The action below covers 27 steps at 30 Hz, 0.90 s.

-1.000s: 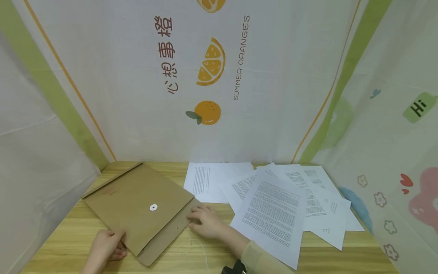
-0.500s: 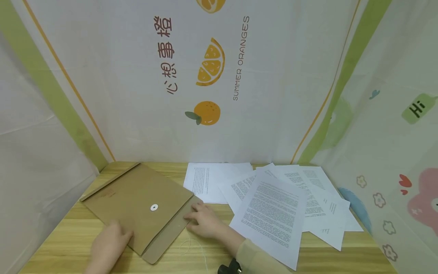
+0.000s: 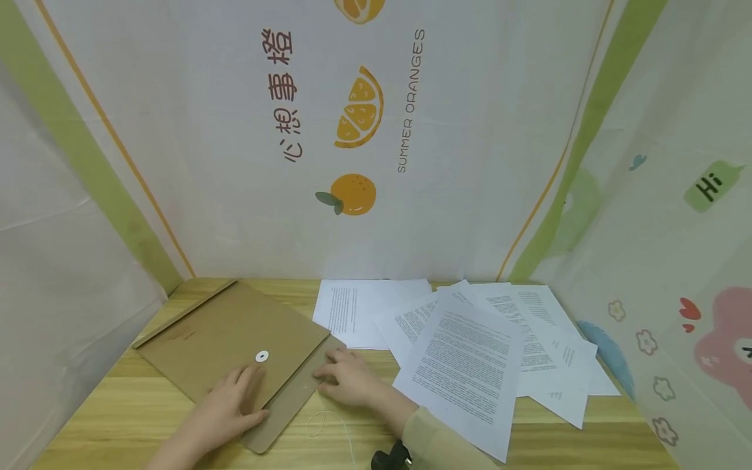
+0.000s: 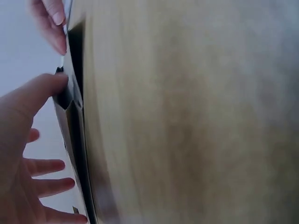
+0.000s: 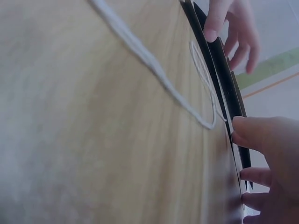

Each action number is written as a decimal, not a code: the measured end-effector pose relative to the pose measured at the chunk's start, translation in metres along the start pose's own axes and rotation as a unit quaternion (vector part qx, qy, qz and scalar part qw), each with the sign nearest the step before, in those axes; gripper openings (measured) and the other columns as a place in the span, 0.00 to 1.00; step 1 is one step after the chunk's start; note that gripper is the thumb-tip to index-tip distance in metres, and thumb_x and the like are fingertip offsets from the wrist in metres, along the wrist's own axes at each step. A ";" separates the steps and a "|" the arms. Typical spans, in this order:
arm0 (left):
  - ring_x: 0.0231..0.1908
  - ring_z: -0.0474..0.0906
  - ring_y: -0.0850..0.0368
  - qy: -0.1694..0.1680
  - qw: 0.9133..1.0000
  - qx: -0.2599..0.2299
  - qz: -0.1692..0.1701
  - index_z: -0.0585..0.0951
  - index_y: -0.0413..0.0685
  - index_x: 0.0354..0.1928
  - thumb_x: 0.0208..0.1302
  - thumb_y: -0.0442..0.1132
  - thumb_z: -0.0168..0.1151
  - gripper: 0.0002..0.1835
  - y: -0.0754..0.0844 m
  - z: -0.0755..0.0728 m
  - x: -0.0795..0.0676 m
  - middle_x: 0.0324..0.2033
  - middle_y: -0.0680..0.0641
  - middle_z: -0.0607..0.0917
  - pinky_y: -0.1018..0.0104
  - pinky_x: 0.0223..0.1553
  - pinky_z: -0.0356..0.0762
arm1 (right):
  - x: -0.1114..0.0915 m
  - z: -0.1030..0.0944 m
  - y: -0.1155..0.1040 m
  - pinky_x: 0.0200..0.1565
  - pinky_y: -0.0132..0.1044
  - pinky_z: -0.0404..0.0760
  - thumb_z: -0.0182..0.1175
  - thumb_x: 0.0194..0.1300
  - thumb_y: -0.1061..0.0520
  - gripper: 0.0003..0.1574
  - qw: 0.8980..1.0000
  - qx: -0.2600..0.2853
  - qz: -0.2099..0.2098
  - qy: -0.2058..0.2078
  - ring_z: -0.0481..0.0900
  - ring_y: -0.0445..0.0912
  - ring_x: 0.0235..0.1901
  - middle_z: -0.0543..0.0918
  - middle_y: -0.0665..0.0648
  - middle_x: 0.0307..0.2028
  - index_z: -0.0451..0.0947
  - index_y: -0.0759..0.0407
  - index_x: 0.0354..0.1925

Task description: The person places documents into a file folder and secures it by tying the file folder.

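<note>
A brown kraft paper document envelope (image 3: 235,320) lies slantwise on the table, its flap (image 3: 294,395) turned out towards the person and a white round button (image 3: 262,356) on its face. My left hand (image 3: 226,408) rests spread over the envelope's near corner, fingers straight on the body and thumb at the flap. In the left wrist view that thumb lies at the envelope's mouth, where a dark gap shows. My right hand (image 3: 349,378) rests on the far end of the flap with relaxed fingers. A thin white string (image 5: 159,74) trails from the flap onto the table.
Several printed sheets (image 3: 470,365) lie overlapping on the right of the table, with more white sheets (image 3: 367,313) at the back. A black object (image 3: 390,457) sits by the right sleeve. Printed white curtains (image 3: 458,196) stand behind the table and at its sides.
My left hand has moved from the envelope's left edge rightwards onto its face and flap, spreading its fingers. The right hand stays on the flap. The envelope has shifted slightly.
</note>
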<state>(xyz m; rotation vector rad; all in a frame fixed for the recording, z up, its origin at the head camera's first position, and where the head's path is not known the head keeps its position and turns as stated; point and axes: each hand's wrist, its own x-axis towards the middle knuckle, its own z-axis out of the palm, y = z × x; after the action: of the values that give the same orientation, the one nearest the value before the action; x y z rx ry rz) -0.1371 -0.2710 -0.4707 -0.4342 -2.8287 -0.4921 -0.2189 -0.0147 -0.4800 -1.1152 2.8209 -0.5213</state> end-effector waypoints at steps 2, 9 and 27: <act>0.48 0.76 0.35 0.008 1.000 0.010 0.028 0.68 0.39 0.63 0.48 0.47 0.74 0.42 0.002 0.001 0.002 0.52 0.35 0.75 0.36 0.42 0.75 | 0.000 0.000 0.001 0.66 0.53 0.56 0.59 0.65 0.45 0.21 1.000 -0.002 -0.001 -0.002 0.61 0.59 0.66 0.67 0.60 0.66 0.79 0.42 0.56; 0.38 0.82 0.44 0.037 0.986 0.100 0.129 0.80 0.51 0.55 0.49 0.31 0.67 0.27 0.013 0.005 0.007 0.49 0.41 0.80 0.60 0.21 0.78 | 0.000 0.003 0.004 0.66 0.53 0.56 0.58 0.66 0.44 0.22 1.000 -0.009 -0.005 -0.007 0.60 0.58 0.67 0.66 0.58 0.67 0.78 0.40 0.57; 0.46 0.78 0.40 0.059 0.967 0.211 0.133 0.76 0.24 0.52 0.34 0.53 0.79 0.47 0.031 0.001 0.002 0.53 0.32 0.76 0.43 0.32 0.80 | -0.001 0.005 0.008 0.66 0.52 0.56 0.58 0.65 0.42 0.24 0.999 -0.027 -0.014 -0.009 0.58 0.58 0.67 0.65 0.58 0.67 0.77 0.39 0.59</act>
<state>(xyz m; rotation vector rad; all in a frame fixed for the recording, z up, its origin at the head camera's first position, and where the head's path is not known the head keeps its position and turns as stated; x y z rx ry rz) -0.1291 -0.2423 -0.4623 -0.6536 -2.6023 0.1338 -0.2226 -0.0103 -0.4878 -1.1634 2.8239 -0.4359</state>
